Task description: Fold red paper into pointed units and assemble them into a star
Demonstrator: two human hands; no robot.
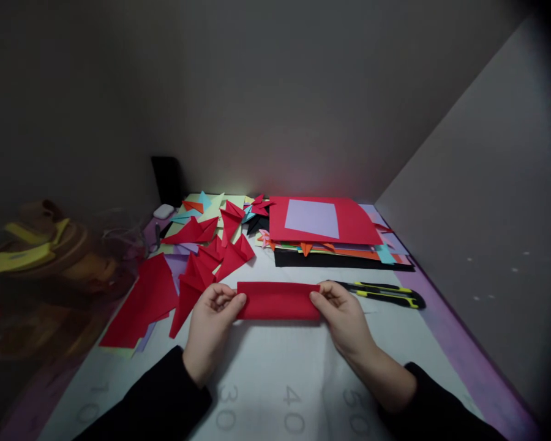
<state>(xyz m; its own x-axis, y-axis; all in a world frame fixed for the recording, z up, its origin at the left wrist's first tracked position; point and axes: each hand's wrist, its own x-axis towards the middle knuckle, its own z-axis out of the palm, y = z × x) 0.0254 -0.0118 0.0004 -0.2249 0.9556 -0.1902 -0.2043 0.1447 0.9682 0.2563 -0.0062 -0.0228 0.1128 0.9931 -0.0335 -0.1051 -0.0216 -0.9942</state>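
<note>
A folded strip of red paper (279,301) is stretched level between my two hands, above the white numbered mat (261,367). My left hand (215,318) pinches its left end, thumb in front and fingers behind. At the opposite end, my right hand (342,315) grips it the same way. Several folded red paper pieces (202,263) lie just beyond my left hand. Behind my right hand rests a black and yellow utility knife (386,294), its front end partly hidden by the hand.
At the back, a stack of coloured paper (349,220) carries a lilac square (311,218). Red sheets (142,303) lie at left. A white case (164,212) and a black upright object (168,180) stand near the wall (275,110). A brown container (78,257) is blurred at far left.
</note>
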